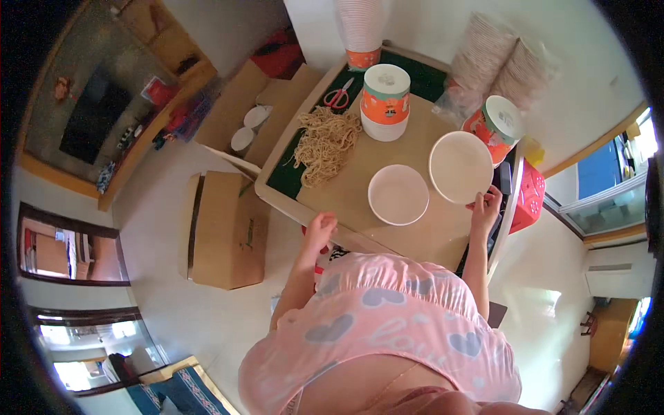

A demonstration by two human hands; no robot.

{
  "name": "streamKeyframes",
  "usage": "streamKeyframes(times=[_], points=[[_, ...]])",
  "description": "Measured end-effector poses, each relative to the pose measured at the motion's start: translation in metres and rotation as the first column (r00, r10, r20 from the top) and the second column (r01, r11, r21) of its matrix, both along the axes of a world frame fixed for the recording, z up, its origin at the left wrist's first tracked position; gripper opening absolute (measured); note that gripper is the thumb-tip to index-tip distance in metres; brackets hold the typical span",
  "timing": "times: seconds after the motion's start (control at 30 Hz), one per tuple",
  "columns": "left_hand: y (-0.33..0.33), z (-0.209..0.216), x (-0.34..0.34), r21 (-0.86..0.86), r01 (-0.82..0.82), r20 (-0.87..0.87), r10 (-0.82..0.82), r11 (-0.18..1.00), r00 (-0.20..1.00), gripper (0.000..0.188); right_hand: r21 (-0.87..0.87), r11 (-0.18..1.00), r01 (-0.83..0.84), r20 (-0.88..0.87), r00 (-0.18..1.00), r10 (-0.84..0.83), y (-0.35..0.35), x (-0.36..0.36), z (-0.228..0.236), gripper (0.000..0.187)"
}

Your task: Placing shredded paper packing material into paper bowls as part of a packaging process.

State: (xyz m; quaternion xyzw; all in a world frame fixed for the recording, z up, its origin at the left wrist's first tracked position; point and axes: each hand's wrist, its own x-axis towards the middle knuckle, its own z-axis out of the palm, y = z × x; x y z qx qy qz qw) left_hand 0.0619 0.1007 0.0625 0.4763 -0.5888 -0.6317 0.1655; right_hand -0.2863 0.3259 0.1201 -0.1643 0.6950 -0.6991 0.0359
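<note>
My right hand (487, 206) pinches the lower right rim of a white paper bucket (461, 168), whose open mouth faces up. Left of that bucket stands a second open white bucket (398, 194), which neither hand touches. My left hand (321, 231) is at the table's near left edge with its fingers curled together; what they hold, if anything, is hidden. A tangled heap of tan string (326, 146) lies on the table beyond it. Red-handled scissors (338, 95) lie behind the heap. An orange and green lidded bucket (386, 97) stands on a white one at the back.
The table (423, 245) has a raised pale rim. Another lidded bucket (503, 119) stands at its right, near bagged stacks of cups (482, 52). A tall cup stack (360, 24) is at the back. Cardboard boxes (228, 232) stand left; a red basket (529, 199) is right.
</note>
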Motion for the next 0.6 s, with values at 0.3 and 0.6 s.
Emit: streamKeyframes(times=[0.3, 0.6], points=[[-0.071, -0.086, -0.024, -0.043, -0.010, 0.283, 0.022, 0.999, 0.959, 0.017, 0.050, 0.997, 0.061, 0.211, 0.975, -0.071, -0.036, 0.021, -0.054, 0.032], [-0.107, -0.087, -0.057, -0.354, 0.101, 0.626, 0.156, 0.930, 0.764, 0.029, 0.149, 0.987, -0.054, 0.305, 0.952, 0.006, -0.042, 0.004, -0.080, 0.035]])
